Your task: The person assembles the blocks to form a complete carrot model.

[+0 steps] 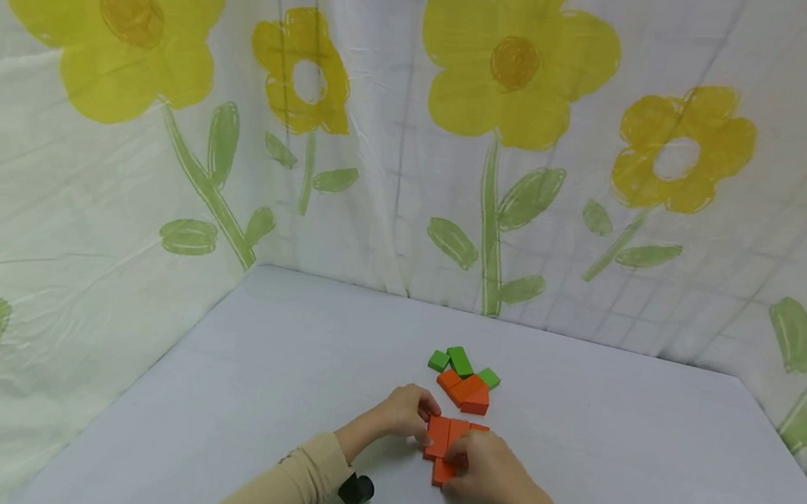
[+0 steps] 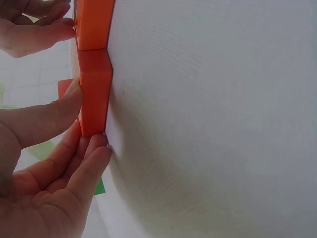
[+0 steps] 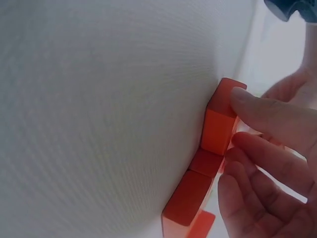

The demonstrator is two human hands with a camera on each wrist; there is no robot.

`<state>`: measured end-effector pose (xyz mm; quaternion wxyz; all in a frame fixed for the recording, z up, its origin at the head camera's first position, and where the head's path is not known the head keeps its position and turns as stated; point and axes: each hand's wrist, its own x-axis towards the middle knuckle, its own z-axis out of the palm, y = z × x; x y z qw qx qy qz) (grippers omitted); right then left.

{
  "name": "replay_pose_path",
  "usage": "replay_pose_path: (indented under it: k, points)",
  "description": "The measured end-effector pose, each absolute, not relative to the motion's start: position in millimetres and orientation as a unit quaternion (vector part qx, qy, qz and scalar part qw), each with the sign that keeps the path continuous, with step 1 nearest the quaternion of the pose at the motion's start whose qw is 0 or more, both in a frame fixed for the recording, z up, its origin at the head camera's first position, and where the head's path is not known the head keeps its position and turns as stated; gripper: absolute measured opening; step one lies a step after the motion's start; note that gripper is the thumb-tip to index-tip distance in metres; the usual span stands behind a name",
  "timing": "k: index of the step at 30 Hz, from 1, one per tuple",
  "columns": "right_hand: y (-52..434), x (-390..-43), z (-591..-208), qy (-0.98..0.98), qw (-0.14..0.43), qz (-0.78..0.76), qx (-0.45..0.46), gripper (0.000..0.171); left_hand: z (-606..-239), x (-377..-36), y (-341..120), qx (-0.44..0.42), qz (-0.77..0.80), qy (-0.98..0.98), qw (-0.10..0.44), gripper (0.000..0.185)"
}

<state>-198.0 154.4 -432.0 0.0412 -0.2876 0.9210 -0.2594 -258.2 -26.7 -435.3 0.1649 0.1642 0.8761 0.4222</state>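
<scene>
Several orange wooden blocks lie close together on the table in front of me. My left hand (image 1: 408,412) is at the left side of this group, its thumb and fingers holding the left orange block (image 1: 437,436). In the left wrist view the thumb lies on the face of that block (image 2: 94,101) and the fingertips bend round its end. My right hand (image 1: 493,475) pinches the nearest orange block (image 1: 441,473) and covers part of the group in the head view. The right wrist view has the thumb on one end of this block (image 3: 217,129), fingers beside it.
Beyond the group, several loose orange blocks (image 1: 465,389) and green blocks (image 1: 460,362) sit together on the white table (image 1: 287,339). A curtain with yellow flowers (image 1: 385,157) hangs behind the table and at its sides. Black devices (image 1: 355,492) are worn under the wrists.
</scene>
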Motion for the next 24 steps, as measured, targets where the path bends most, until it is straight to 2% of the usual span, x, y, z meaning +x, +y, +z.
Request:
replay_pose_path:
  k: [7, 14, 18, 21, 24]
  points:
    - [155, -210, -419, 0.916, 0.020, -0.289, -0.277, 0.015, -437, -259, -26, 0.169, 0.417, 0.879, 0.162, 0.031]
    - [140, -265, -409, 0.939, -0.021, -0.297, -0.173, 0.016, -432, -260, -30, 0.170, 0.409, 0.883, 0.154, 0.031]
    - [132, -292, -417, 0.957, -0.021, -0.239, -0.161, 0.007, -433, -259, -30, 0.164, 0.411, 0.883, 0.155, 0.030]
    - [127, -302, -421, 0.971, -0.010, -0.191, -0.145, 0.020, -434, -258, -27, 0.163, 0.415, 0.881, 0.155, 0.030]
    - [122, -303, -420, 0.980, -0.009, -0.154, -0.128, 0.024, -434, -256, -24, 0.162, 0.420, 0.879, 0.155, 0.030]
